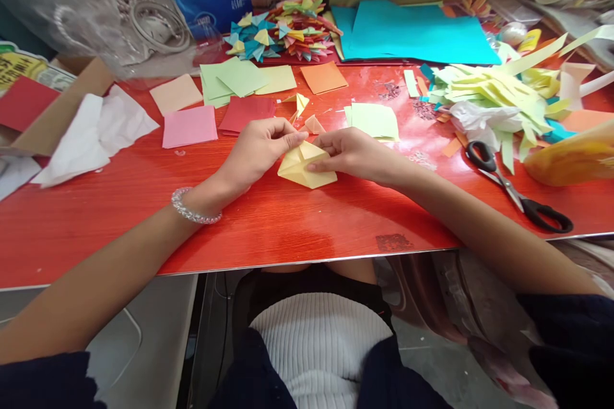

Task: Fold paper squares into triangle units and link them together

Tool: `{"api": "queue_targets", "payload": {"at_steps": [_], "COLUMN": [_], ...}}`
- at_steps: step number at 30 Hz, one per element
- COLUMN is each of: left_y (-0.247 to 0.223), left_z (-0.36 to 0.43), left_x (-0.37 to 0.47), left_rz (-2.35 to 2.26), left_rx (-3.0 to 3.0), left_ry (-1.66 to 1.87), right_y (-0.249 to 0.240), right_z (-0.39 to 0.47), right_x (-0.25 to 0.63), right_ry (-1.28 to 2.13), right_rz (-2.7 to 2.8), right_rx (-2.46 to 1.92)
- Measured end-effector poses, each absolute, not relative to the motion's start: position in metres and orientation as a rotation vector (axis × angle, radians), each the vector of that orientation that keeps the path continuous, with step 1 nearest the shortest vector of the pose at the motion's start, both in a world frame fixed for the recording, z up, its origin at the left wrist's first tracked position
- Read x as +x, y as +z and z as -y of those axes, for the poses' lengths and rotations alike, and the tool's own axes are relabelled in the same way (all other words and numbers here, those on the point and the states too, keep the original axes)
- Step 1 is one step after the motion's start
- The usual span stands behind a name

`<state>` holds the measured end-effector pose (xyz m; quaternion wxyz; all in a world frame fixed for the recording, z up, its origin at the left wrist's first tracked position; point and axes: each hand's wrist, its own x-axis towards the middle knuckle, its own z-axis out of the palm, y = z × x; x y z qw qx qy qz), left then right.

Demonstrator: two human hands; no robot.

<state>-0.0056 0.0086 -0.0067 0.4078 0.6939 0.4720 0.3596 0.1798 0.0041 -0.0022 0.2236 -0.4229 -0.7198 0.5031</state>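
Observation:
A pale yellow sheet of folding paper (309, 169), creased and partly folded, is held between both hands just above the red table (259, 220). My left hand (263, 150) pinches its upper left corner between thumb and fingers. On the right side, my right hand (352, 153) grips the paper with the thumb on top; its other fingers are partly hidden. Just behind the hands lie small folded paper pieces, a yellow one (300, 104) and an orange one (314, 124).
Stacks of square paper, pink (190, 126), dark red (247, 114), orange (323, 77) and light green (374, 121), lie around. Black-handled scissors (515, 186) rest at right beside paper strips (499, 92). Folded pieces (283, 29) and blue sheets (412, 32) are at the back, a cardboard box (71, 99) at left.

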Motion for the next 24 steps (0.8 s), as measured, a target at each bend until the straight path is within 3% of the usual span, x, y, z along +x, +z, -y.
{"api": "queue_targets", "payload": {"at_steps": [4,11,19,24], "left_y": [-0.0046,-0.0045,-0.0051,-0.0014], "left_z": [-0.0124,-0.0097,-0.0089,-0.0062], "left_x": [-0.0093,-0.0070,-0.0066,-0.0046], "left_rz": [-1.220,-1.126,-1.101,-1.070], "left_rx": [1.626,1.516,1.316,1.269], "left_ry": [0.955,0.897,1.034,0.924], "right_y": [-0.0005,-0.0056,-0.0030,-0.0065], "right_z": [-0.0054,-0.0127,-0.0131,-0.0137], "right_x": [0.1795,0.1849,0.1821,0.1834], "right_ry": [1.586,1.338,1.428,1.528], "right_rz": [1.751,1.591,1.357,1.435], "right_rx": [-1.131,-1.166,-1.126,-1.069]}}
